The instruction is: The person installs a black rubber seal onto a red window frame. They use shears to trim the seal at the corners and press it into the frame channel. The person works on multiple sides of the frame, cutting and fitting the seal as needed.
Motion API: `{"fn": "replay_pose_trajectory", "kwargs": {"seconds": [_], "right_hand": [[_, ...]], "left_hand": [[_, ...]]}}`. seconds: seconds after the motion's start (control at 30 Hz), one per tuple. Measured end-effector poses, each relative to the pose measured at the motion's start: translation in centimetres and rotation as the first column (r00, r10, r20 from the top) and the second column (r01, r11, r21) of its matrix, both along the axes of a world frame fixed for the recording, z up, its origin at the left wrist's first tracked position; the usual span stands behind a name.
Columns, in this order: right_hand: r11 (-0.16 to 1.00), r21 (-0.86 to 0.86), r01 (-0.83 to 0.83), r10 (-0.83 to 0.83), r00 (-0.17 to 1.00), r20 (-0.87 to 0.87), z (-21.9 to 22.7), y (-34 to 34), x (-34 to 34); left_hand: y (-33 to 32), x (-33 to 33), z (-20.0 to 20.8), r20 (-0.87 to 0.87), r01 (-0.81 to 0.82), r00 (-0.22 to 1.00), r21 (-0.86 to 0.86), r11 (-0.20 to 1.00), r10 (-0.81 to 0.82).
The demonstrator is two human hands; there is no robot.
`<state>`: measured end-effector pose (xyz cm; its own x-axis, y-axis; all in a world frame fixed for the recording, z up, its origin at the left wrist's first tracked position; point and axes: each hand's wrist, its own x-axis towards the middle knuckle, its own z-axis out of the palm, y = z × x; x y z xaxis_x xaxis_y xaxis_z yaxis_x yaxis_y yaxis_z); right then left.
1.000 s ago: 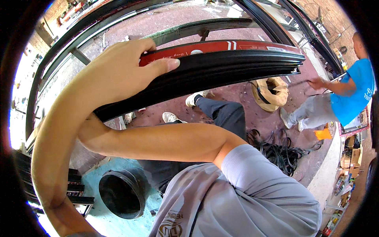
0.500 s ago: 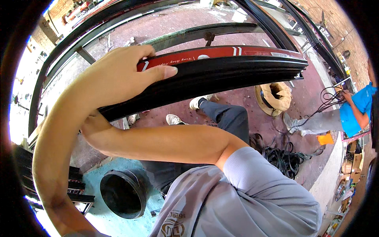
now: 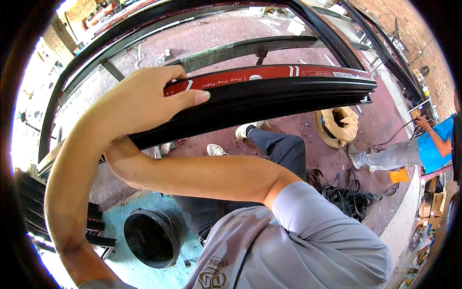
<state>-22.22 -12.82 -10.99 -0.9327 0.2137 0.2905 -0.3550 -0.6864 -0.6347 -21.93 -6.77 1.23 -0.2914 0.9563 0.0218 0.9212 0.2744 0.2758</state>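
A black frame bar (image 3: 274, 91) with red film along its top edge crosses in front of me, one corner of a large rectangular frame. My left hand (image 3: 149, 98) is closed over the bar near its left part. The thumb lies on the near black side, and the fingers go over the red-filmed top to the far side. From the right, my right arm reaches across under the bar. My right hand (image 3: 118, 147) is at the bar's lower left, mostly behind my left forearm, so its fingers are hidden.
A black bucket (image 3: 151, 238) stands on a blue surface at lower left, beside stacked dark bars (image 3: 36, 207). A paper-wrapped coil (image 3: 344, 126) and a heap of black strips (image 3: 346, 195) lie on the reddish floor. At right, a co-worker in a blue shirt (image 3: 437, 144) holds dark cable.
The bar and my left hand sit slightly lower in the picture, with the grip unchanged. At right, the co-worker's cable loops have mostly dropped from sight.
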Motion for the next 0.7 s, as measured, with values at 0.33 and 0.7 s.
{"fn": "replay_pose_trajectory", "kwargs": {"seconds": [0.33,0.7], "right_hand": [[0.989,0.005,0.146,-0.146,0.989,0.018,-0.3,-1.0,-0.1],[0.981,0.024,0.192,-0.194,0.976,0.104,0.1,-0.8,0.4]], "left_hand": [[-0.3,-0.2,0.1,0.017,-0.008,1.0,-0.054,0.999,0.009],[-1.9,-1.0,0.5,0.017,-0.041,0.999,-0.091,0.995,0.043]]}}
